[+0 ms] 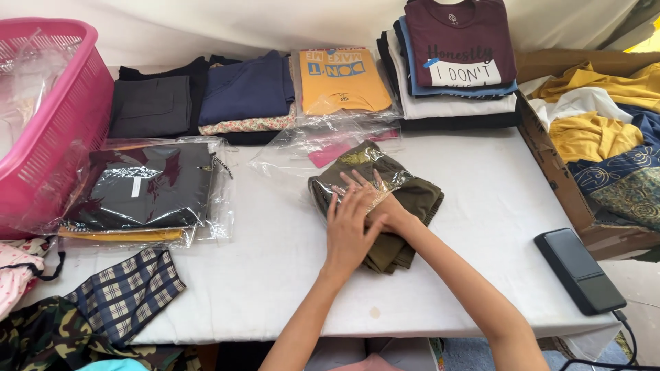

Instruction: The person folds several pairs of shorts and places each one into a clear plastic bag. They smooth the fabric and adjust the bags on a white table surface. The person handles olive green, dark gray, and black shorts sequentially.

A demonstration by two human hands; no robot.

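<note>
Under our flat left hand (pixel 349 230) and right hand (pixel 380 209), seemingly open too, lies an olive garment (pixel 405 199), half in a clear bag (pixel 323 148); beyond, a bagged yellow shirt (pixel 342 82).

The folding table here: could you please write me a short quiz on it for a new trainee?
1. True or false: both hands rest on the olive garment in the middle of the white table.
2. What covers the far end of that garment? A) a clear plastic bag B) a towel C) a lid
3. Which thing lies near the table's right edge, by the cardboard box?

Key:
1. True: the left hand lies over the right hand, both pressing on it.
2. A, the clear plastic bag.
3. A flat black device with a cable.
</note>
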